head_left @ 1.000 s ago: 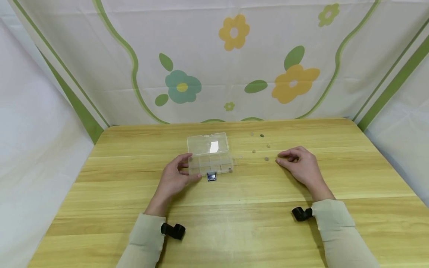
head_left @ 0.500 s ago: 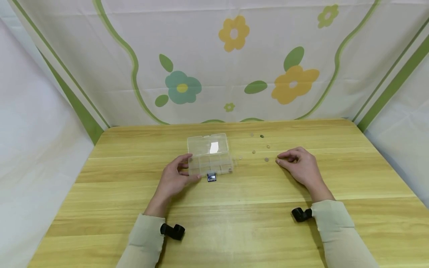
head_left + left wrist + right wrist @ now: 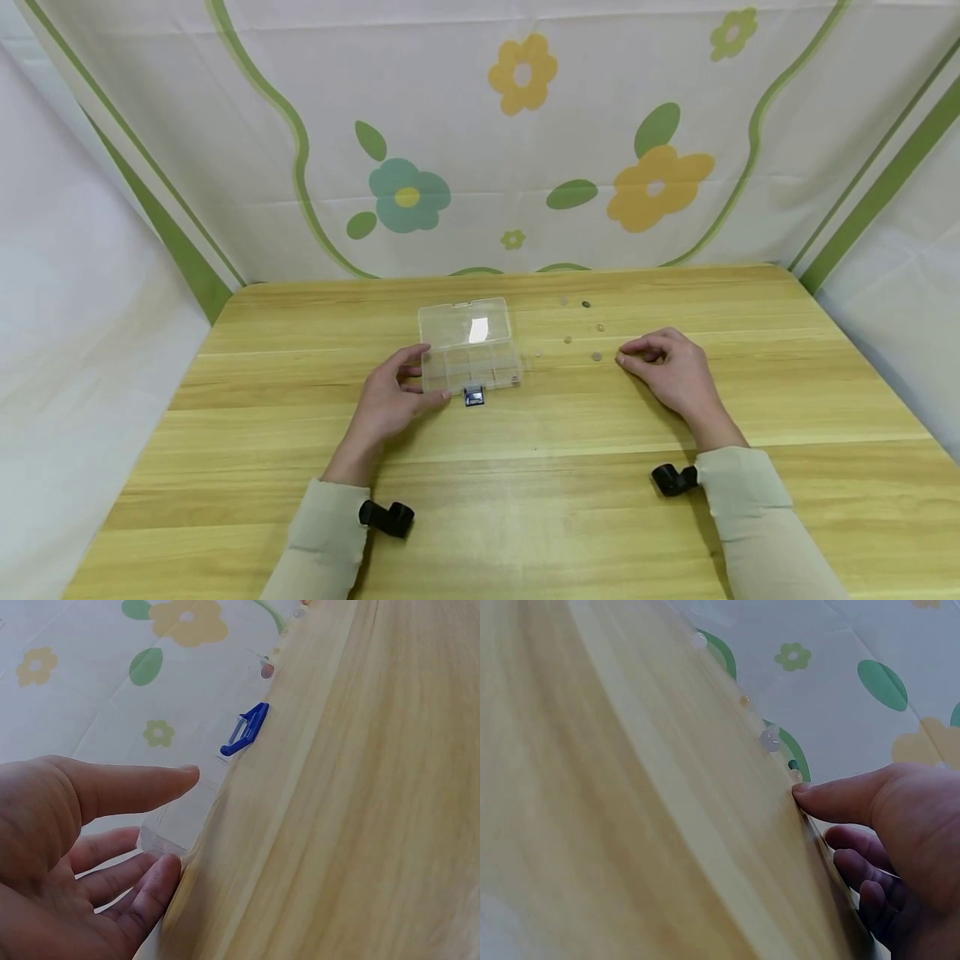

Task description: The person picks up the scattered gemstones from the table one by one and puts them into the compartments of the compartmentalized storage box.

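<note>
Flowered cloth point(image 3: 465, 100) backs our table point(image 3: 517, 517), where our left hand point(image 3: 390, 396) grips the box point(image 3: 459, 367) endwise, likely steadying it; our right hand point(image 3: 669, 368) joins fingertips beside a bead point(image 3: 596, 357), whether pinching anything we cannot tell.

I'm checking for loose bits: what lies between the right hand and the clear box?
The head view shows a greyish piece, a brownish piece and a pale piece.

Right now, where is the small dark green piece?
In the head view, the small dark green piece lies toward the table's far edge, right of the clear box and just right of a pale piece.
</note>
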`<state>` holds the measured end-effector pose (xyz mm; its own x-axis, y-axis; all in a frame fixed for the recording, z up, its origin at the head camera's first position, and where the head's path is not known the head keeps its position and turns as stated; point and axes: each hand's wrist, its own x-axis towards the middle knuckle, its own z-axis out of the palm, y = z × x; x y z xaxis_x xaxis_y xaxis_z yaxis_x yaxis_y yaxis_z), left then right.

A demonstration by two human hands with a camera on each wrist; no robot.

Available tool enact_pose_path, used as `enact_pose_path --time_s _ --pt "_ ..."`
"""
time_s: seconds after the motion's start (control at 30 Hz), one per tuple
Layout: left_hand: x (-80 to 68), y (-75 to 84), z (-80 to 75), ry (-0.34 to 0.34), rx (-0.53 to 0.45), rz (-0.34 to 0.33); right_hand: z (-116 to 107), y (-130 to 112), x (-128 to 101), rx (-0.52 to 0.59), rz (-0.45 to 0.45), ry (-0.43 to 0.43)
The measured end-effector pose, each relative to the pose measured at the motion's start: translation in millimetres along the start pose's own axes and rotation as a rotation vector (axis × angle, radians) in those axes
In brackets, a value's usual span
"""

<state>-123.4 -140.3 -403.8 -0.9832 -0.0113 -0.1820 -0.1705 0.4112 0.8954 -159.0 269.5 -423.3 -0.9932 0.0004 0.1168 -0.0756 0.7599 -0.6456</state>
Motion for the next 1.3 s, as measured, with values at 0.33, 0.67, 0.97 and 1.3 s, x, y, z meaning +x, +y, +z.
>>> enact_pose_path --time_s 0.33,0.67,0.97,1.3 --pt "-0.1 -0.2 0.1 0.003 0.006 0.009 0 -1 0 -0.002 -0.002 0.005" --pt "-1.6 -0.1 0.0 0.011 0.014 0.001 1 -7 2 0.009 0.003 0.02" --pt "-2.9 0.1 -0.9 0.007 0.002 -0.001 6 -27 4 0.055 -0.017 0.039" --pt "-2.8 -0.2 -2.1 -0.001 0.011 -0.005 30 -57 8 0.135 -0.066 -0.027"
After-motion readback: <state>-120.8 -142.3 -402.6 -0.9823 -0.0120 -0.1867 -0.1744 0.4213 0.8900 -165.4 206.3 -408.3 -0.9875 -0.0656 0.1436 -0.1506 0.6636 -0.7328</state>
